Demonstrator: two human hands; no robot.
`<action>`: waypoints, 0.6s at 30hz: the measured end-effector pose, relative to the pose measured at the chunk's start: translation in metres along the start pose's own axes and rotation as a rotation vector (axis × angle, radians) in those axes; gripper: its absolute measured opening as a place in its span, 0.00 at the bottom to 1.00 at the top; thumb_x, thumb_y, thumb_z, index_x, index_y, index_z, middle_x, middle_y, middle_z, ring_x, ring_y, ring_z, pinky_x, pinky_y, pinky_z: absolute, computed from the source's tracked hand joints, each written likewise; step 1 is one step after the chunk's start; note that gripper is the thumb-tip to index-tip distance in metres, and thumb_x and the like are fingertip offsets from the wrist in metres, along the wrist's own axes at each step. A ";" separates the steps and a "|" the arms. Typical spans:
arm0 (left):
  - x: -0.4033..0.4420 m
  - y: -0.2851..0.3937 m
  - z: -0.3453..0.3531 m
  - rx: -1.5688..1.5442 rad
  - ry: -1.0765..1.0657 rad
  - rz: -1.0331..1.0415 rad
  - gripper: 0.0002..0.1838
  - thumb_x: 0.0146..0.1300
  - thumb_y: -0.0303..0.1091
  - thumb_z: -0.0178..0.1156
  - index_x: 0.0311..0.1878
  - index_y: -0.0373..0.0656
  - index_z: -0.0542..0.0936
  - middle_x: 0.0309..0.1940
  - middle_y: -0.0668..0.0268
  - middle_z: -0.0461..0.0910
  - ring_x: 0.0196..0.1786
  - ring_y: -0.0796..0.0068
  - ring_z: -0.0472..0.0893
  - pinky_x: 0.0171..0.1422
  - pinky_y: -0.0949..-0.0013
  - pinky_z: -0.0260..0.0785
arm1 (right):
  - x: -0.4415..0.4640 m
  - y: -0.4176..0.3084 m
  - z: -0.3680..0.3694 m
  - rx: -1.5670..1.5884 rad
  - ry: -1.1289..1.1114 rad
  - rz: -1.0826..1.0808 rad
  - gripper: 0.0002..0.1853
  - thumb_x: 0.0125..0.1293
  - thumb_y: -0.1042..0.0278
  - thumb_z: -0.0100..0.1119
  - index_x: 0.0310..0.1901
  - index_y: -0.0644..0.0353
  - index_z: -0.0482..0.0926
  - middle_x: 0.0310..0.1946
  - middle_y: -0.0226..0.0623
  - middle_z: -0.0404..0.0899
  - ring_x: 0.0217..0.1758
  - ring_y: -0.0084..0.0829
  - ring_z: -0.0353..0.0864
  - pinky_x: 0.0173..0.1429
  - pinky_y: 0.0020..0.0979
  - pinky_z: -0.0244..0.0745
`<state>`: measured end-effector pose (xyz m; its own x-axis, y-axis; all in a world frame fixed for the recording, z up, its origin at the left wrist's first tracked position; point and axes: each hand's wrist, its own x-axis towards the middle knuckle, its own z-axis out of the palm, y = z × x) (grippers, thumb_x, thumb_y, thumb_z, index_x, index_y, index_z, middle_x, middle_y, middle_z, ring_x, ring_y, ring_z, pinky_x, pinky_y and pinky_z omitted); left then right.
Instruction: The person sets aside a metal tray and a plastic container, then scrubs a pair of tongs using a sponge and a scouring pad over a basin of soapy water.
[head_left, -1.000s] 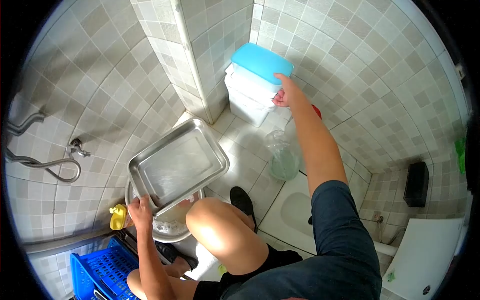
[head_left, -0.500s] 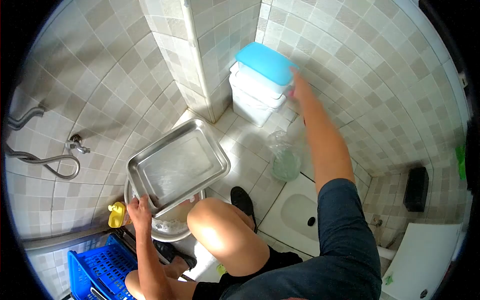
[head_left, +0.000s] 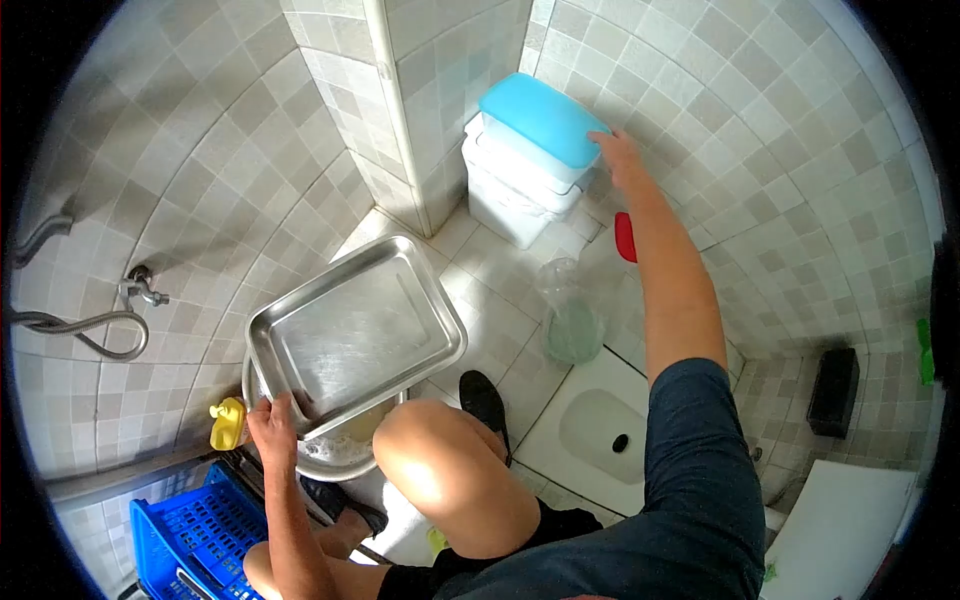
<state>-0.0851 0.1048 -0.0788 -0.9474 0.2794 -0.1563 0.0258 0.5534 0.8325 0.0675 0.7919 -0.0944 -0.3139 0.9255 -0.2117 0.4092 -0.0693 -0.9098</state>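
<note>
My left hand point(head_left: 272, 425) is closed on the near corner of a rectangular stainless steel tray point(head_left: 355, 335). The tray slants over a round metal basin point(head_left: 335, 455) with sudsy water. My right hand point(head_left: 618, 158) stretches to the far corner, its fingers at the right edge of a light-blue lid point(head_left: 545, 120). This lid covers a whitish plastic box point(head_left: 530, 165) standing on a white bin point(head_left: 510, 205).
A yellow bottle point(head_left: 228, 424) stands beside the basin, near a blue crate point(head_left: 200, 535). A clear plastic bag point(head_left: 573, 325) and a red object point(head_left: 625, 237) lie near the squat toilet point(head_left: 600, 430). A tap point(head_left: 142, 288) projects from the left wall.
My right hand has shifted slightly up and right along the lid's edge. The red object now shows beside my forearm. My left hand still holds the tray, and the view has shifted a little.
</note>
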 end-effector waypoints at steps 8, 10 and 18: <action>0.006 -0.013 0.003 -0.031 -0.042 -0.011 0.15 0.66 0.36 0.57 0.39 0.30 0.82 0.27 0.71 0.76 0.31 0.81 0.71 0.35 0.71 0.65 | -0.024 0.000 -0.009 0.008 -0.011 -0.102 0.32 0.55 0.59 0.70 0.58 0.70 0.75 0.51 0.48 0.78 0.51 0.39 0.77 0.53 0.39 0.73; 0.003 -0.007 0.006 -0.059 -0.039 0.002 0.15 0.67 0.36 0.56 0.39 0.30 0.82 0.27 0.72 0.76 0.31 0.82 0.71 0.35 0.71 0.64 | -0.014 0.010 -0.005 -0.020 0.091 -0.116 0.32 0.54 0.59 0.71 0.57 0.71 0.74 0.49 0.48 0.79 0.51 0.39 0.78 0.54 0.38 0.73; 0.005 -0.014 -0.001 -0.030 -0.055 -0.013 0.13 0.67 0.34 0.56 0.39 0.31 0.82 0.26 0.74 0.74 0.30 0.83 0.69 0.33 0.72 0.62 | -0.049 0.011 -0.006 0.063 0.091 -0.057 0.33 0.54 0.58 0.70 0.56 0.75 0.72 0.50 0.50 0.79 0.51 0.40 0.78 0.55 0.38 0.73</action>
<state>-0.0910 0.0976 -0.0911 -0.9286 0.3156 -0.1954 0.0036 0.5340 0.8455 0.0931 0.7478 -0.0922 -0.2554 0.9583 -0.1280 0.3374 -0.0357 -0.9407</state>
